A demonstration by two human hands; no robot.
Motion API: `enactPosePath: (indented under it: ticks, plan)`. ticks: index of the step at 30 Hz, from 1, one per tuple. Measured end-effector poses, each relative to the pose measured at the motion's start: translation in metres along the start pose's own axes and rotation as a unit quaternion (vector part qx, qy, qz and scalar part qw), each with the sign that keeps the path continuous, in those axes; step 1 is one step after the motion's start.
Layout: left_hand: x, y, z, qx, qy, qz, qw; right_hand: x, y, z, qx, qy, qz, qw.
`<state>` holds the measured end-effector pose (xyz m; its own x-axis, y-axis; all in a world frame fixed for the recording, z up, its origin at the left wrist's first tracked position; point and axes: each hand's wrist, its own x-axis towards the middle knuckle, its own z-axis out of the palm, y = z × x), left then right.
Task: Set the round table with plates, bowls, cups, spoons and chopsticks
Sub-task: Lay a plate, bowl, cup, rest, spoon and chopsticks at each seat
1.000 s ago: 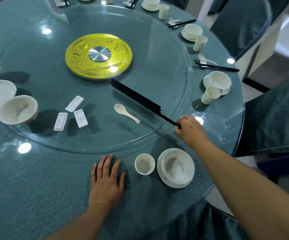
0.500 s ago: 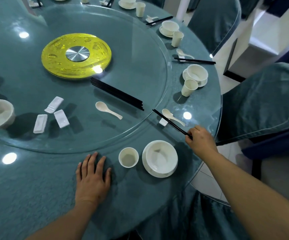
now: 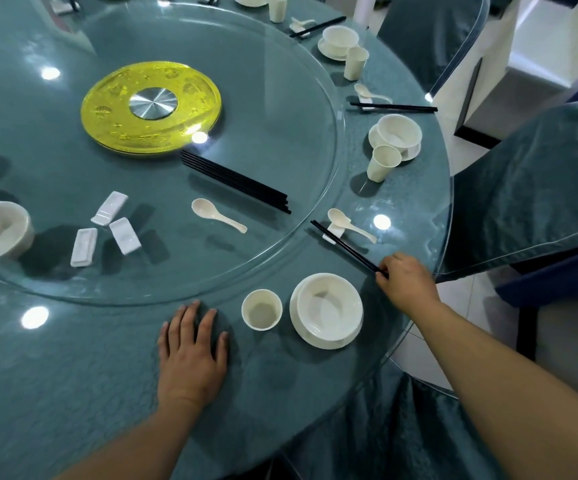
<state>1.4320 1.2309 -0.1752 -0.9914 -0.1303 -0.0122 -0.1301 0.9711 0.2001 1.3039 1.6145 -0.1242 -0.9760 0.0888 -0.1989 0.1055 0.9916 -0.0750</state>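
A person's right hand (image 3: pixel 407 280) pinches the near end of a pair of black chopsticks (image 3: pixel 344 246), whose far end lies on a small white rest (image 3: pixel 333 233) beside a spoon (image 3: pixel 348 223) on the round table (image 3: pixel 72 393). The left hand (image 3: pixel 192 348) lies flat, fingers straight, near a cup (image 3: pixel 261 309) and a bowl on a plate (image 3: pixel 326 310). Letting go carelessly could roll the 2 sticks off the rest or nudge the spoon. Spare chopsticks (image 3: pixel 235 181) wait on the glass turntable (image 3: pixel 280 98).
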Motion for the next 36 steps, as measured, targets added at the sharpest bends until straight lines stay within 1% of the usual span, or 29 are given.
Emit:
enactPosePath:
  ticks: [7, 14, 18, 20, 23, 26, 28, 31, 36]
  plan:
    - [0.000, 0.001, -0.001, 0.006, -0.010, -0.001, 1.000, -0.003, 0.001, -0.001, 0.010, -0.010, 0.018, 1.000]
    - [0.000, 0.002, -0.003, 0.006, -0.012, 0.000, 1.000, -0.016, -0.001, -0.001, 0.026, 0.011, 0.042, 0.999]
    - [-0.004, 0.002, -0.007, -0.014, -0.015, 0.010, 1.000, -0.052, -0.011, -0.008, 0.052, 0.053, 0.068, 0.995]
    - [-0.003, 0.003, -0.009, -0.027, -0.011, 0.009, 1.000, -0.073, -0.022, -0.011, 0.063, 0.056, 0.076, 0.994]
    - [-0.007, 0.002, -0.016, -0.061, -0.016, 0.014, 0.998, -0.108, -0.047, -0.022, 0.075, 0.039, 0.078, 0.993]
    - [-0.024, -0.012, -0.020, -0.096, -0.056, 0.051, 0.992, -0.141, -0.081, -0.033, 0.074, 0.018, 0.056, 0.996]
    - [-0.044, -0.033, -0.032, -0.098, -0.112, 0.068, 0.987, -0.167, -0.114, -0.041, 0.073, 0.000, 0.042, 0.996]
    - [-0.072, -0.067, -0.050, -0.081, -0.195, 0.068, 0.975, -0.200, -0.160, -0.046, 0.078, -0.017, 0.031, 0.996]
    - [-0.119, -0.151, -0.114, -0.032, -0.287, 0.042, 0.956, -0.266, -0.249, -0.063, 0.117, -0.036, 0.009, 0.992]
